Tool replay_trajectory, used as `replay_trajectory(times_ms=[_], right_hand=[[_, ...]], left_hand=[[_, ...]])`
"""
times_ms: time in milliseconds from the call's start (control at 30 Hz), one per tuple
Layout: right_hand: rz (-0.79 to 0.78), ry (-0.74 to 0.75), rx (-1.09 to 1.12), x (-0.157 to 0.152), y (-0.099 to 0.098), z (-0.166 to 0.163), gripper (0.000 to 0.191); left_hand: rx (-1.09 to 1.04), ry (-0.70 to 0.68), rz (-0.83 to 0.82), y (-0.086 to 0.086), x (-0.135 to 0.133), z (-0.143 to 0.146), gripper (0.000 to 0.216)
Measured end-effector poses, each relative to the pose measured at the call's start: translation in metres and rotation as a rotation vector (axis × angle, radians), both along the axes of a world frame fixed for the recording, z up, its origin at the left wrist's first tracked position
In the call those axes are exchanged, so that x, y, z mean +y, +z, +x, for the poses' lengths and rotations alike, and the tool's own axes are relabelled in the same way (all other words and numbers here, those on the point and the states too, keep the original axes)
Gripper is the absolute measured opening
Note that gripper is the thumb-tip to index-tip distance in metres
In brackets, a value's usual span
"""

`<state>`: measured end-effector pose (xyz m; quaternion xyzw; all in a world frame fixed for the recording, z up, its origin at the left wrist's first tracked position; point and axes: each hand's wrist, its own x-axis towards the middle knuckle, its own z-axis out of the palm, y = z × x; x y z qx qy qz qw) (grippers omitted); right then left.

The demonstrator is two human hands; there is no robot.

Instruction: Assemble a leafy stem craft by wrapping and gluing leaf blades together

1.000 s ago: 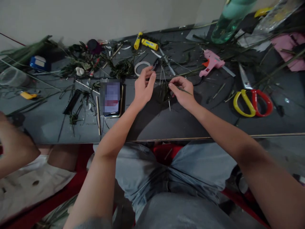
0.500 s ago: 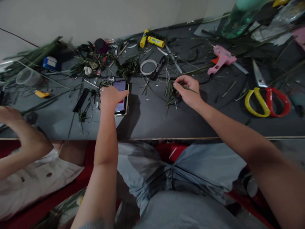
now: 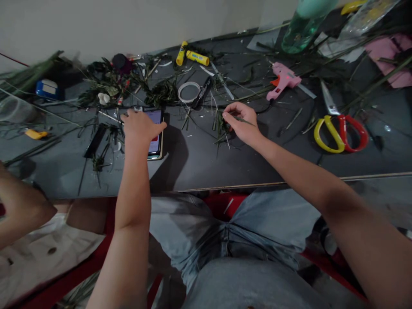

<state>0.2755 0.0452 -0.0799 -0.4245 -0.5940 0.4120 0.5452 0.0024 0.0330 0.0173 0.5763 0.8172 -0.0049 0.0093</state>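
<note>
My left hand [image 3: 138, 125] lies across a smartphone [image 3: 156, 146] with a lit screen. Its fingers are spread and its thumb reaches the phone's right edge; part of the phone is hidden beneath. My right hand [image 3: 243, 122] is closed in a pinch on a small bunch of dark green leaf strips [image 3: 220, 128], some of which touch the tabletop. A thin green strip [image 3: 243, 121] crosses over its fingers. Right of this hand lie a pink hot glue gun [image 3: 283, 79] and scissors [image 3: 341, 132] with yellow and red handles.
The dark table [image 3: 196, 167] carries yellow glue sticks [image 3: 197, 58], a roll of tape [image 3: 189, 92], a black pen [image 3: 202, 91], scattered leaves [image 3: 165, 91], a blue case [image 3: 46, 89] and a green bottle [image 3: 299, 32]. Another person's arm [image 3: 22, 206] is at the left.
The view has turned, so the table's things appear farther left. The other person's arm has drawn nearer the table's front edge. My hands keep about the same places and poses.
</note>
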Motion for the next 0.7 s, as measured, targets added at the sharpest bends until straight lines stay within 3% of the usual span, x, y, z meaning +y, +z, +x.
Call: replay_trajectory(times_ms=[67,100,167,200,233,300,367,500,700], right_hand=[[-0.028,0.005,0.030,0.000,0.002,-0.002,0.047],[-0.045,0.005,0.052,0.000,0.003,-0.002,0.047],[-0.100,0.009,0.101,-0.001,0.005,-0.003,0.050],[-0.132,0.011,0.126,-0.001,0.006,-0.003,0.052],[-0.161,0.014,0.150,-0.001,0.007,-0.003,0.053],[-0.193,0.020,0.185,-0.001,0.009,-0.003,0.056],[-0.206,0.034,0.195,0.000,0.010,-0.002,0.059],[-0.254,0.115,0.178,0.002,0.009,-0.006,0.062],[-0.245,0.224,0.139,0.006,0.004,0.002,0.049]], left_hand=[[-0.216,-0.149,0.351,-0.011,0.002,0.019,0.056],[-0.369,-0.288,0.435,-0.019,0.004,0.033,0.040],[-0.665,-0.530,0.392,-0.040,0.010,0.067,0.024],[-0.752,-0.586,0.352,-0.052,0.013,0.083,0.028],[-0.968,-0.627,0.334,-0.063,0.016,0.098,0.036],[-1.289,-0.619,0.360,-0.081,0.020,0.117,0.044],[-1.444,-0.571,0.393,-0.090,0.021,0.122,0.042],[-1.580,-0.469,0.417,-0.095,0.017,0.115,0.032],[-1.751,-0.389,0.390,-0.100,0.018,0.115,0.034]])
